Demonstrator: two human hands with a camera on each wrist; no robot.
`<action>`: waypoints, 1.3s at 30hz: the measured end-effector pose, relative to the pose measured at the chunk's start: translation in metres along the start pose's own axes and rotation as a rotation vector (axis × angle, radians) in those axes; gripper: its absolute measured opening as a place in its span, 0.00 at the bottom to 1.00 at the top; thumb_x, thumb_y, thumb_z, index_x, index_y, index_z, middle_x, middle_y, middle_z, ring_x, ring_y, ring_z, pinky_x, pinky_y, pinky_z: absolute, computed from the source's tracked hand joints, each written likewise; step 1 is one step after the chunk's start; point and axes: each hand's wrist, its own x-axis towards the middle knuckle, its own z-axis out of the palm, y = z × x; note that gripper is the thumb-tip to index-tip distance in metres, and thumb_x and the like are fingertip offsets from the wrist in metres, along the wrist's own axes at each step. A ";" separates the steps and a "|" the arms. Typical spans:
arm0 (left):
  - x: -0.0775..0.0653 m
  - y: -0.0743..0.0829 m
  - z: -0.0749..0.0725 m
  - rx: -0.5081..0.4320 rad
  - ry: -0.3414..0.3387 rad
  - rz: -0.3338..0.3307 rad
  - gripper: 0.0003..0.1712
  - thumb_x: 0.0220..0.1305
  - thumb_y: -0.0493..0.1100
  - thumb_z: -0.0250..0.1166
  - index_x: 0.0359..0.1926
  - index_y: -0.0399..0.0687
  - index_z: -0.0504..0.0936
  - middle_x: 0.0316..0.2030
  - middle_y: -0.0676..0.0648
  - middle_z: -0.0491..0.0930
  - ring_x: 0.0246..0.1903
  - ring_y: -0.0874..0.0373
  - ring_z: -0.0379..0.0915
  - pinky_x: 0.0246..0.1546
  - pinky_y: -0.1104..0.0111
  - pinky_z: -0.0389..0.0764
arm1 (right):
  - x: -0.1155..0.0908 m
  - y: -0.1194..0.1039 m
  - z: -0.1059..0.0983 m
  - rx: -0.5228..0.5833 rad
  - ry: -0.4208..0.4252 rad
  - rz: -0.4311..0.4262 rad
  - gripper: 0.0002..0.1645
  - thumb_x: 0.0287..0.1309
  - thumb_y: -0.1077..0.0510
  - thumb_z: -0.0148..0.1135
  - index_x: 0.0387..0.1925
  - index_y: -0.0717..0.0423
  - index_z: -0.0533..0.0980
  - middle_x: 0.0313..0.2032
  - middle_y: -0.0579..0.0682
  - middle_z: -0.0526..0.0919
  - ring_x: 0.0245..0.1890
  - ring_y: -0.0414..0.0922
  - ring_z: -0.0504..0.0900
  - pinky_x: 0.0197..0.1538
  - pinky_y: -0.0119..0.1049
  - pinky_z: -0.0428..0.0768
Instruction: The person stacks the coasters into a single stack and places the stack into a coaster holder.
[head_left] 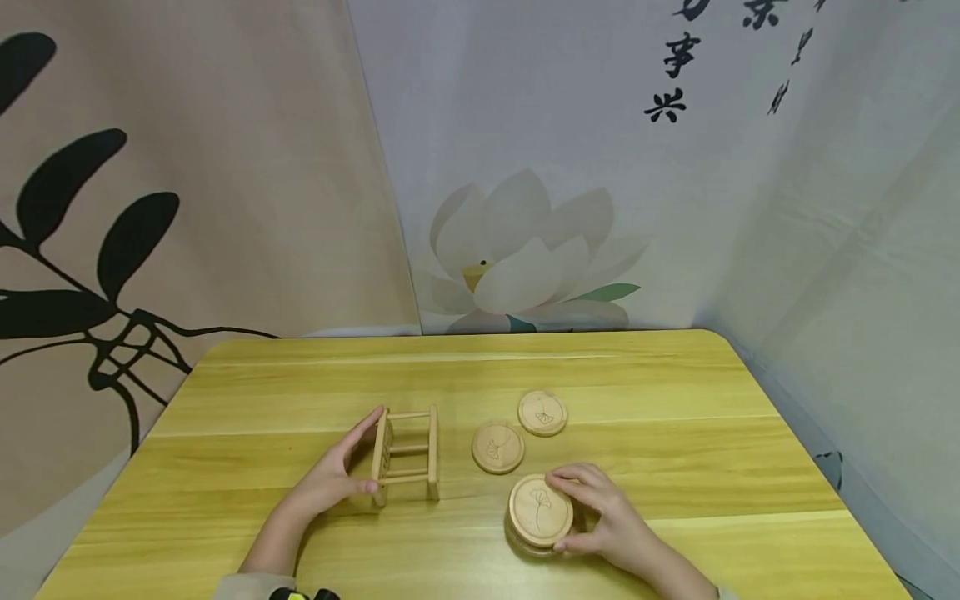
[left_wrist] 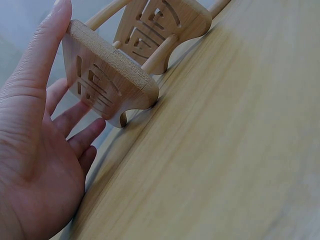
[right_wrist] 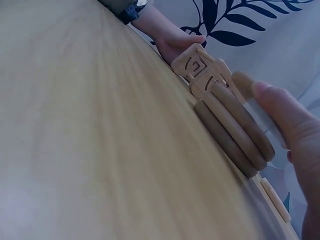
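A small wooden coaster rack [head_left: 433,454], two cut-out end panels joined by rods, stands on the table left of the middle. My left hand [head_left: 330,479] holds its left end, thumb at the near edge and fingers at the far edge. In the left wrist view the thumb meets a corner of the end panel [left_wrist: 107,70]. My right hand [head_left: 611,521] pinches a round wooden coaster [head_left: 541,510] engraved with a leaf by its right edge, over a stack of coasters [right_wrist: 227,132]. The held coaster partly hides that stack in the head view.
Two more engraved coasters lie flat behind the stack, one coaster [head_left: 498,447] nearer the rack and another coaster [head_left: 542,413] farther back. They rest on a yellow wooden table [head_left: 712,433]. Printed cloth [head_left: 300,167] hangs behind the table's far edge.
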 end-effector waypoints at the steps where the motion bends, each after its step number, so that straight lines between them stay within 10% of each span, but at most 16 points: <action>1: 0.000 0.000 0.000 -0.001 0.000 0.000 0.61 0.48 0.54 0.76 0.76 0.52 0.47 0.73 0.43 0.49 0.69 0.36 0.41 0.58 0.30 0.36 | -0.002 0.004 0.002 -0.007 -0.002 -0.006 0.47 0.28 0.55 0.81 0.55 0.68 0.74 0.52 0.59 0.76 0.54 0.53 0.72 0.62 0.33 0.66; 21: -0.001 0.002 0.001 -0.011 0.002 -0.009 0.62 0.47 0.57 0.75 0.76 0.50 0.47 0.73 0.42 0.49 0.69 0.35 0.42 0.57 0.30 0.37 | -0.015 0.022 0.010 0.004 -0.067 0.057 0.47 0.34 0.46 0.79 0.60 0.57 0.74 0.57 0.45 0.75 0.59 0.46 0.69 0.62 0.40 0.68; 32: 0.000 0.003 0.001 -0.022 -0.002 -0.022 0.62 0.47 0.56 0.75 0.76 0.52 0.47 0.73 0.43 0.48 0.69 0.37 0.39 0.57 0.29 0.36 | 0.002 -0.010 -0.001 -0.025 -0.039 0.002 0.45 0.28 0.55 0.82 0.53 0.67 0.76 0.51 0.57 0.78 0.52 0.53 0.73 0.57 0.40 0.73; 39: 0.000 0.003 0.000 -0.016 0.003 -0.025 0.62 0.47 0.56 0.75 0.76 0.52 0.47 0.73 0.44 0.47 0.69 0.38 0.39 0.58 0.30 0.37 | -0.010 0.013 0.008 -0.046 -0.067 0.048 0.46 0.31 0.50 0.82 0.56 0.61 0.75 0.54 0.52 0.76 0.54 0.52 0.72 0.57 0.46 0.73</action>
